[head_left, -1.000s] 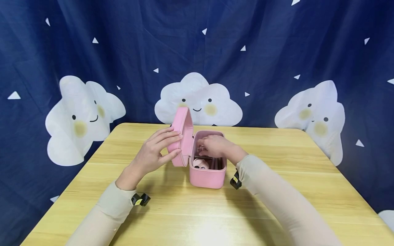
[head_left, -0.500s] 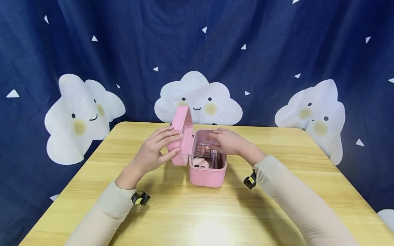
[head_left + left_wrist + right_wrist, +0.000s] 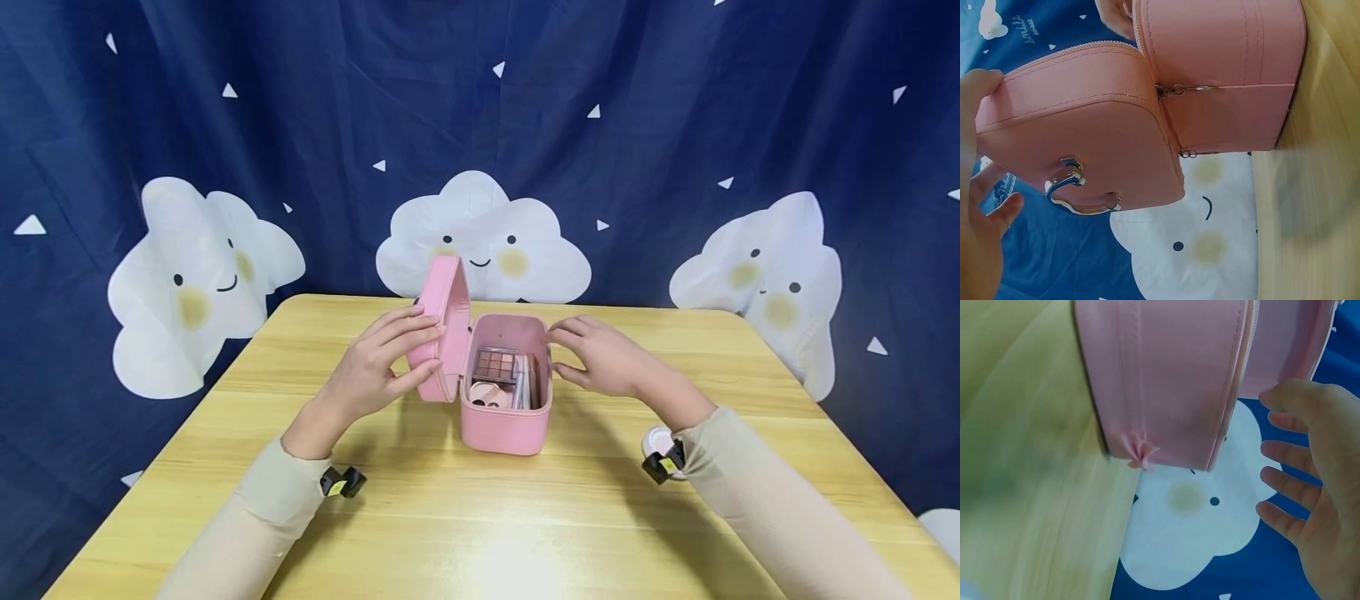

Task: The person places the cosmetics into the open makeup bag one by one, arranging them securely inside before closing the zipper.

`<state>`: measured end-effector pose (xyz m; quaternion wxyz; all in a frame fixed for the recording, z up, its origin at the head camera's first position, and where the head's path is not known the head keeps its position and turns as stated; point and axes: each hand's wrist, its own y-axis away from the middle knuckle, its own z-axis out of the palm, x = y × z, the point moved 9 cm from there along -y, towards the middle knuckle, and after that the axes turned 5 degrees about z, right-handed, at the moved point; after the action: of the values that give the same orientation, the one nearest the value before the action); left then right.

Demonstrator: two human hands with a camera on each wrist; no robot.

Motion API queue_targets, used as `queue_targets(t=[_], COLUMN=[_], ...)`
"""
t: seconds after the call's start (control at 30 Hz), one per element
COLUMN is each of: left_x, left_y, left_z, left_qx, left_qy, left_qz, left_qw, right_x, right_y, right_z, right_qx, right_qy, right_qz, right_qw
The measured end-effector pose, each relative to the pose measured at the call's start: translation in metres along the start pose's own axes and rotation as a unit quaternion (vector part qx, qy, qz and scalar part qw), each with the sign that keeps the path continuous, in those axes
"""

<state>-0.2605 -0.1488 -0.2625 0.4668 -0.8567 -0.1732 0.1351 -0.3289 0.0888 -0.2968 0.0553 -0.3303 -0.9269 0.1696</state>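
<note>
Looks smooth, leather-like on case (image 3: pixel 504 435), soft sheen. Polished metal on handle (image 3: pixel 1059 181). Glossy wood-grain on surface (image 3: pixel 435 517). Creased cloth for curtain (image 3: pixel 330 125), matt fabric on sleeves (image 3: pixel 772 492).

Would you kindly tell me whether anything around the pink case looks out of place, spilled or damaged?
Nothing visible looks spilled or damaged. One round white object stands out mildly: it lies on the table, partly hidden by the right wrist camera, while the palette sits inside the pink case.

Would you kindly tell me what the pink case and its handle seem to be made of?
Pink case: probably faux leather, softly satiny, judging by its stitched seams. Handle: apparently polished metal, or metal-coated plastic, given its bright silvery reflections.
</note>
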Motion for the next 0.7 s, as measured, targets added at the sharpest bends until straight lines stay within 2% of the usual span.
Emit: queue_targets(t=[0.37,0.53,0.7], left_x=[-0.001,0.000,0.000], left_y=[0.001,0.000,0.000], left_z=[0.000,0.001,0.001], left_qx=[0.005,0.005,0.007], left_qy=[-0.003,-0.002,-0.002], left_qz=[0.008,0.007,0.010], left_qw=[0.9999,1.0000,0.9999], right_x=[0.003,0.010,0.019], right_y=[0.047,0.072,0.103], right_z=[-0.004,-0.007,-0.001], right_qx=[0.014,0.004,-0.013], right_qy=[0.016,0.008,0.013], right_qz=[-0.002,0.023,0.048], right_qw=[0.9998,0.9997,0.9987])
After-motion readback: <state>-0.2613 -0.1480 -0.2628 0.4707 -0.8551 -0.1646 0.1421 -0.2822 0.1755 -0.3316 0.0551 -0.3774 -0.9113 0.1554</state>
